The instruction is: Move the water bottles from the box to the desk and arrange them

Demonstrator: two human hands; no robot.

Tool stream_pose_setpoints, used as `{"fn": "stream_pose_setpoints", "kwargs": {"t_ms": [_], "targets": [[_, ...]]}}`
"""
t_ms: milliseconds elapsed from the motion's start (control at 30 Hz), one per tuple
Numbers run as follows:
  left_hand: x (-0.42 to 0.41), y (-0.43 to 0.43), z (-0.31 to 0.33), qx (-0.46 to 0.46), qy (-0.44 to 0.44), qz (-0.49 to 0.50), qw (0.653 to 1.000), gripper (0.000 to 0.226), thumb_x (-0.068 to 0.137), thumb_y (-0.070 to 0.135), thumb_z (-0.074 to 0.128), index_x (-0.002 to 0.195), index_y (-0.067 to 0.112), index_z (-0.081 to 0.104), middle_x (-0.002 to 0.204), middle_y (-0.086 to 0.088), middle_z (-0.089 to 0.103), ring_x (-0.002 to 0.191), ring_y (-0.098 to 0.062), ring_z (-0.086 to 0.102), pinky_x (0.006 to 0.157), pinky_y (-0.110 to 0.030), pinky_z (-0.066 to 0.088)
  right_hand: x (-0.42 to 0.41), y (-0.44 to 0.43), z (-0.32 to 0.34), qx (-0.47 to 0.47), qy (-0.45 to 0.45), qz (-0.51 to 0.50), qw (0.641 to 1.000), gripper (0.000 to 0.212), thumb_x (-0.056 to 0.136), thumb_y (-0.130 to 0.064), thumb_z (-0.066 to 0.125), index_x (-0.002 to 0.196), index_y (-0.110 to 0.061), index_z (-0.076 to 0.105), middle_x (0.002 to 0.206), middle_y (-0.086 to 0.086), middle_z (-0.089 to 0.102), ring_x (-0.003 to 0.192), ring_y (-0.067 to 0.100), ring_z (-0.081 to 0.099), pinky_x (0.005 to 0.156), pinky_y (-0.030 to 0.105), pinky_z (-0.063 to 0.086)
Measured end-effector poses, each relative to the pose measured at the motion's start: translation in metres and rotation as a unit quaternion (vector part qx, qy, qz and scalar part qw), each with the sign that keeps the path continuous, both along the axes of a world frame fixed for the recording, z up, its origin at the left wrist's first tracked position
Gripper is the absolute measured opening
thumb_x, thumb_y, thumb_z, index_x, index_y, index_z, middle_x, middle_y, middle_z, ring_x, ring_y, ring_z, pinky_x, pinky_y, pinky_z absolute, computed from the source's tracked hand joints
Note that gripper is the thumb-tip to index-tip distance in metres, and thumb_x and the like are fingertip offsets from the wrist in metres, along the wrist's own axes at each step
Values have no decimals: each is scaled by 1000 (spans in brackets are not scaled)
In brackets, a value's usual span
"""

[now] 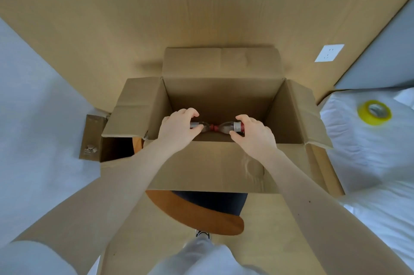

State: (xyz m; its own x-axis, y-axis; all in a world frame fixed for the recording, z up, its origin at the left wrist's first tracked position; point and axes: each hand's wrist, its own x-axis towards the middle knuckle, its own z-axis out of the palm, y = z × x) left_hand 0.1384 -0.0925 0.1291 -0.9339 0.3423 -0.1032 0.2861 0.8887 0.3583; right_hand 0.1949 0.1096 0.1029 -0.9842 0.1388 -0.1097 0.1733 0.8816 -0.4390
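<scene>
While both arms reach into the open cardboard box (215,162), the left hand (179,128) and right hand (253,133) each curl around 1 water bottle (226,127), red caps meeting at centre; gripped mid-body, apparently for lifting to the desk (89,39); 2 bottles visible.

Inside the open cardboard box (215,162), the left grip (179,129) curled round the left bottle (198,125) and the right grip (253,133) round the right bottle (233,127); both bottles were horizontal, red caps (213,127) meeting at the box's middle. Right of the box, a yellow tape roll (374,112) lay flat on a white bed (369,162)
</scene>
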Motion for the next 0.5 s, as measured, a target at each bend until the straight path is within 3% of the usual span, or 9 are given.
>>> {"fn": "stream_pose_setpoints", "kwargs": {"t_ms": [100, 233, 500], "targets": [[-45, -9, -1, 11, -3, 3, 1000, 38, 95, 38, 53, 128, 19, 52, 127, 3, 57, 107, -19, 56, 93, -35, 38, -32, -3, -4, 0, -17, -11, 1000, 51, 94, -40, 54, 140, -22, 42, 134, 1, 56, 118, 23, 53, 95, 39, 46], [-90, -17, -14, 22, -35, -10, 999, 37, 95, 38, 53, 127, 19, 53, 125, 1, 57, 118, -19, 51, 96, -37, 42, -68, -7, -11, -11, -41, -37, 998, 52, 94, -39, 55, 141, -24, 41, 135, 0, 55, 118, 22, 53, 90, 38, 48], [-134, -21, -56, 7, -93, -32, 995, 37, 95, 37, 54, 127, 19, 54, 129, 1, 57, 116, -20, 53, 95, -39, 45, -101, 10, -32, 27, -92, -61, 994, 51, 92, -37, 59, 139, -23, 43, 128, 0, 57, 110, 20, 57, 88, 36, 51]]}}
